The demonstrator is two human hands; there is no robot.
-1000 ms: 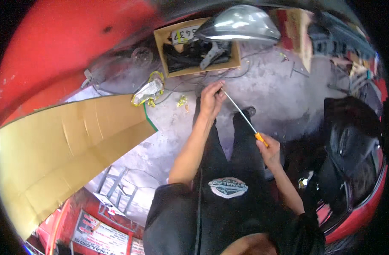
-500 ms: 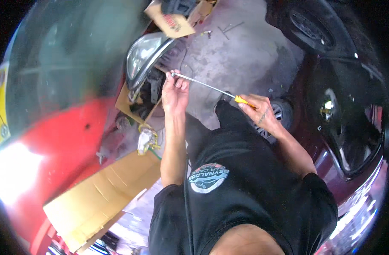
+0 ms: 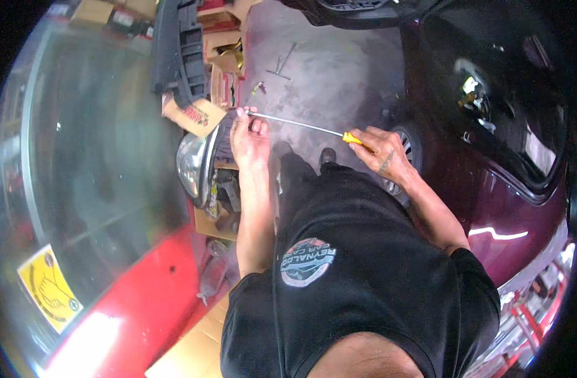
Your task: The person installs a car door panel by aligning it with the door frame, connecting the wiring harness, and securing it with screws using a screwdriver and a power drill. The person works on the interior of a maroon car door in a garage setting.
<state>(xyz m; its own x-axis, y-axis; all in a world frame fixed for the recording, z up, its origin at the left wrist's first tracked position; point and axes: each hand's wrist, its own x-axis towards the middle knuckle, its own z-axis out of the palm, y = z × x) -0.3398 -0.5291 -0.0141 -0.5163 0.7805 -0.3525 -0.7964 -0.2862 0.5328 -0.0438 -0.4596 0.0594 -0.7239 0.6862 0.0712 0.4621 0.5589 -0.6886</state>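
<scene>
You stand on a grey concrete floor [image 3: 339, 69] at upper centre. A red car body [image 3: 143, 283] fills lower left, a maroon car [image 3: 490, 189] the right, cardboard boxes [image 3: 219, 57] top centre.

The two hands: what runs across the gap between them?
In the head view, the thin metal shaft of a long screwdriver spans it, from the orange handle in the right hand to the left hand at the headlight.
</scene>
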